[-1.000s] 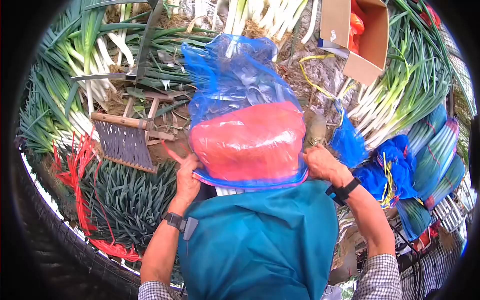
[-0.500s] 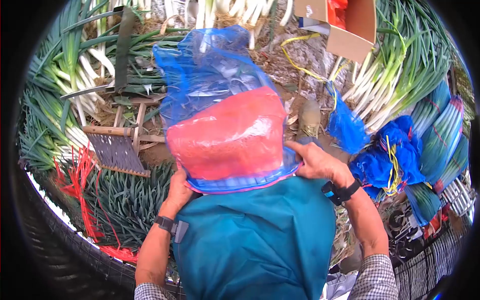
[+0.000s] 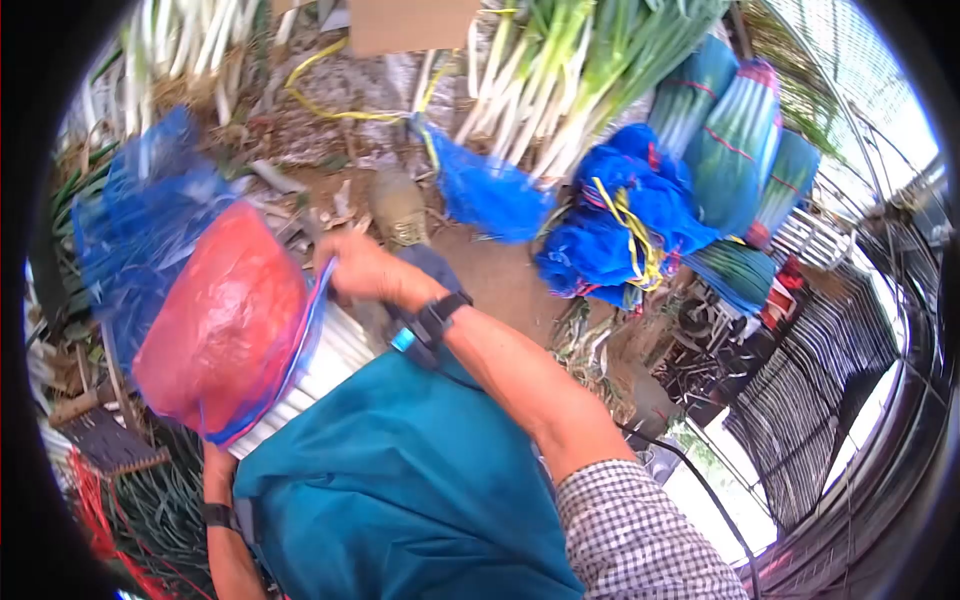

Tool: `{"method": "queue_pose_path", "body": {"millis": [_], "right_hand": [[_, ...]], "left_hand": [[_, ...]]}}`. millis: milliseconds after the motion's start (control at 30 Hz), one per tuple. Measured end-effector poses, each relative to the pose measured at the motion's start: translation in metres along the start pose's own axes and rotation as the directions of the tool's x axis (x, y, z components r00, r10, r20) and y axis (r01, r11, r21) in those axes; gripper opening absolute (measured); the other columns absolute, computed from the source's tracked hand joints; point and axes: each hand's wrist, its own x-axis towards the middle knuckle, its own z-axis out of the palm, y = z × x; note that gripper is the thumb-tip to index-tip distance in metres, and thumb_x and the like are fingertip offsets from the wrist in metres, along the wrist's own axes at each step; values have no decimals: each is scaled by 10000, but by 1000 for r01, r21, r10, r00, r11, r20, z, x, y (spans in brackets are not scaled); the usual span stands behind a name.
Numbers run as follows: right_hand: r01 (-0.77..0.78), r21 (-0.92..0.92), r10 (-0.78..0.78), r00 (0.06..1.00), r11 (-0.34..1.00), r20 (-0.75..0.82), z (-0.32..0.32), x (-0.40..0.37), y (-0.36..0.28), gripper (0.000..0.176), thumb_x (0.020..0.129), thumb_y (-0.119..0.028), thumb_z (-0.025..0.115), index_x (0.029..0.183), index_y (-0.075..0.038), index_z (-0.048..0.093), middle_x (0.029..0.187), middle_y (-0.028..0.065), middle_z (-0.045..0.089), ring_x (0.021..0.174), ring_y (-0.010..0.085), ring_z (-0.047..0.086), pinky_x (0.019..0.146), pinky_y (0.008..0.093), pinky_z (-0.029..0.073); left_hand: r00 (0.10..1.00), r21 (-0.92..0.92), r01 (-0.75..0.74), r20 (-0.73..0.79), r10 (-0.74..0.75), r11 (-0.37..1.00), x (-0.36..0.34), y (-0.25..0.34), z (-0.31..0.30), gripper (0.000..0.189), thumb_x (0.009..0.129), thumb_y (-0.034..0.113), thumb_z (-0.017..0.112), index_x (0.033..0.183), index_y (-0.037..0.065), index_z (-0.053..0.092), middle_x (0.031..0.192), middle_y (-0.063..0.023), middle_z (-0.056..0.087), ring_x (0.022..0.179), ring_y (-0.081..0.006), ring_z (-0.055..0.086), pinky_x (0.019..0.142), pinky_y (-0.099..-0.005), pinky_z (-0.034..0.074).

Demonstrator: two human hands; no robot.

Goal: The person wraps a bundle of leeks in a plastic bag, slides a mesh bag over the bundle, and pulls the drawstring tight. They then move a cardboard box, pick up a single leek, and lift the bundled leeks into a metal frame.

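The left hand (image 3: pixel 218 466) is mostly hidden beneath the bag (image 3: pixel 225 320), so its grip I cannot tell; the blurred right hand (image 3: pixel 368 268) grasps the rim's upper corner. The bag lies beside the apron (image 3: pixel 400 480), long axis slanting, its smeared mesh end pointing upper left. The frame's top crops the box (image 3: pixel 412 25).

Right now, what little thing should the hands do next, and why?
Maybe the right hand, at the bag rim, could gently pull it toward the teal apron, since white stalks show uncovered between rim and apron.
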Motion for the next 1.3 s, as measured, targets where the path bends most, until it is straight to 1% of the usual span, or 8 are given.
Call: {"method": "queue_pose_path", "body": {"millis": [167, 333, 467, 567, 700, 967, 1067, 1300], "right_hand": [[116, -412, -10, 968, 904, 250, -13, -90, 32, 189, 778, -194, 674, 915, -65, 656, 829, 180, 675, 804, 384, 654, 696, 478, 501], [302, -838, -161, 953, 454, 257, -8, -66, 17, 174, 734, -191, 692, 891, -117, 683, 862, 115, 660, 882, 310, 660, 794, 459, 456], [600, -516, -702, 712, 611, -2, -2, 30, 46, 192, 673, -154, 670, 849, -98, 723, 780, 93, 640, 810, 305, 641, 748, 446, 501], [507, -384, -607, 768, 772, -206, -4, 4, 1, 221, 784, -112, 585, 938, 1, 696, 868, 211, 690, 832, 363, 663, 740, 461, 516], [136, -423, 56, 909, 896, 412, -26, -73, 46, 190, 814, -126, 630, 976, -40, 680, 912, 188, 694, 863, 347, 664, 753, 426, 512], [365, -850, 24, 915, 379, 404, -17, -35, -31, 327, 741, -231, 792, 988, -45, 689, 1075, 149, 678, 1040, 342, 623, 919, 446, 444], [530, -370, -536, 839, 763, 98, -11, 5, -12, 234, 683, -82, 716, 917, -68, 698, 997, 132, 715, 944, 331, 661, 825, 431, 500], [63, -455, 124, 922, 888, 368, -34, -113, 38, 209, 737, -44, 671, 942, -79, 691, 784, 174, 665, 763, 349, 659, 676, 440, 508]], "left_hand": [[988, 241, -101, 135, 70, 965, -28, -27, 10, 323, 981, 146, 566, 1252, -25, 604, 1245, -109, 650, 1169, -209, 583, 1018, -369, 441], [955, -18, -88, -287, 79, 996, -24, 12, -9, 337, 924, 158, 620, 1198, -38, 602, 1107, -114, 685, 958, -183, 645, 865, -324, 505], [875, 81, -97, -468, 124, 992, -7, 29, -14, 204, 891, 97, 608, 1035, -29, 678, 941, -50, 706, 811, -118, 618, 675, -297, 494], [944, 351, 172, -327, -51, 921, -11, 45, -3, 203, 859, 107, 642, 1016, -1, 713, 991, -161, 746, 823, -175, 678, 695, -378, 513], [994, 387, -49, 112, 6, 921, -47, -5, 19, 315, 842, 67, 629, 1144, -21, 643, 1133, -245, 681, 1098, -431, 629, 892, -468, 511], [823, 306, -242, -438, 362, 921, -23, 50, -12, 243, 935, 162, 554, 1076, -26, 616, 943, -206, 696, 868, -354, 672, 843, -399, 515], [887, 3, -102, -452, 92, 995, -13, 48, -14, 348, 984, 287, 548, 1082, -34, 639, 981, -157, 722, 921, -215, 670, 826, -360, 508], [913, -42, -120, -398, 93, 992, -4, 59, 9, 284, 962, 194, 589, 1123, -31, 652, 1044, -156, 726, 994, -232, 668, 881, -352, 507]]}}
